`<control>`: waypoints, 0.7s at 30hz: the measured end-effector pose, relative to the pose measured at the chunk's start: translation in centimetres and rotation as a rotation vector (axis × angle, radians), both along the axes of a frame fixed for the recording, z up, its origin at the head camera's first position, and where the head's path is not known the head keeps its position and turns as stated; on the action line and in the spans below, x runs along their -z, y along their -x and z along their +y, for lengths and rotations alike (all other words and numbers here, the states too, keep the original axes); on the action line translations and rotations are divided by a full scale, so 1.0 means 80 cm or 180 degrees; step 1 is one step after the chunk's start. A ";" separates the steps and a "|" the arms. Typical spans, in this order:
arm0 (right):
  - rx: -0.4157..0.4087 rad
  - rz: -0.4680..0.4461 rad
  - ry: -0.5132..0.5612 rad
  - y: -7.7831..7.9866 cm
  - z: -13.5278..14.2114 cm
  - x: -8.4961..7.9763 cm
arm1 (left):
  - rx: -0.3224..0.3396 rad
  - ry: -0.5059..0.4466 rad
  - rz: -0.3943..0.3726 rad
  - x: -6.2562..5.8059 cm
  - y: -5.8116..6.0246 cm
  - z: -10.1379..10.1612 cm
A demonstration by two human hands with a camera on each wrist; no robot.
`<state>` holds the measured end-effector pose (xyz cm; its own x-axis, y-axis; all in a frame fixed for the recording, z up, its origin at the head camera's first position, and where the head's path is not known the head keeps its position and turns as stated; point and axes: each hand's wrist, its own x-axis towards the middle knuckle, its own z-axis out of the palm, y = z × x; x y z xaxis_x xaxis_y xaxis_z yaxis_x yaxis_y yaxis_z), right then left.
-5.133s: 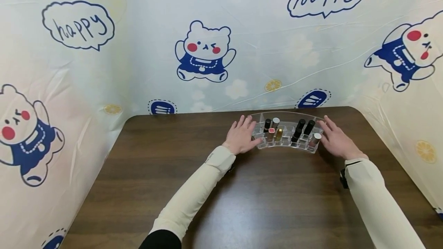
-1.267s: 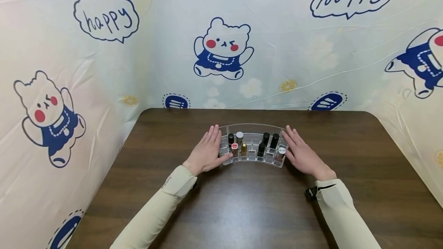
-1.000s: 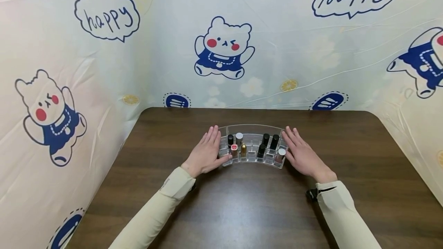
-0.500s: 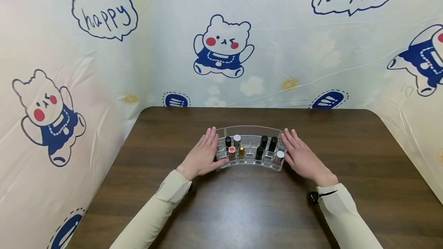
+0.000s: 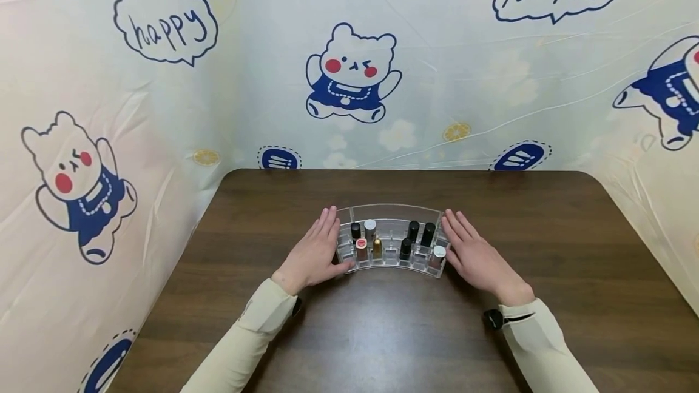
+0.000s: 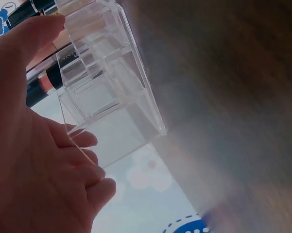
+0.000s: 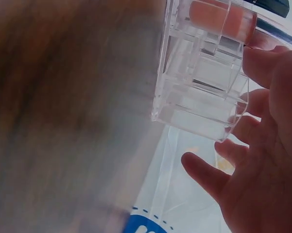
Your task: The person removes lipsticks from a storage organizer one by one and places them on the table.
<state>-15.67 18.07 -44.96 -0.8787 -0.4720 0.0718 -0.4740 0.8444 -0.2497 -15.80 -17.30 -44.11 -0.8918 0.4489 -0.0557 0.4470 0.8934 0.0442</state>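
A clear, curved lipstick organizer point(image 5: 390, 253) stands on the table between both hands. Upright in its slots are several cosmetic tubes, including black-capped tubes point(image 5: 428, 234), a silver-topped tube point(image 5: 370, 228), a gold tube point(image 5: 377, 248) and a red-topped tube point(image 5: 361, 248). My left hand point(image 5: 311, 255) lies along the organizer's left side, fingers straight, thumb by the front corner. Against the right side rests my right hand point(image 5: 480, 259), with its fingers extended. In the right wrist view a coral-coloured lipstick point(image 7: 223, 19) shows through the transparent wall. Several slots hold nothing.
The brown wooden table point(image 5: 382, 344) has rounded far corners. A printed curtain point(image 5: 426, 47) with cartoon bears hangs behind it and along both sides. Dark wrist devices point(image 5: 494, 319) sit at the sleeve cuffs.
Compared with five seconds ago, the organizer has moved left and nearer to me, with both hands at its ends. Over the last second it has slid slightly closer and left.
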 end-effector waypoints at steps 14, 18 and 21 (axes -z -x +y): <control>-0.0006 0.0001 -0.0063 -0.017 0.000 0.000 | -0.0019 0.0019 0.0072 0.002 -0.020 -0.001; -0.0006 0.0005 -0.0069 -0.021 0.001 0.000 | 0.0041 0.0022 0.0192 0.002 -0.025 -0.001; -0.0020 0.0030 -0.0049 -0.024 0.001 0.000 | 0.0052 -0.0005 0.0206 0.002 -0.029 -0.002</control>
<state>-13.73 18.13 -44.97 -0.8750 -0.4786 0.0729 -0.4816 0.8451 -0.2322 -13.47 -17.45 -44.24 -0.8861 0.4635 0.0026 0.4635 0.8859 0.0161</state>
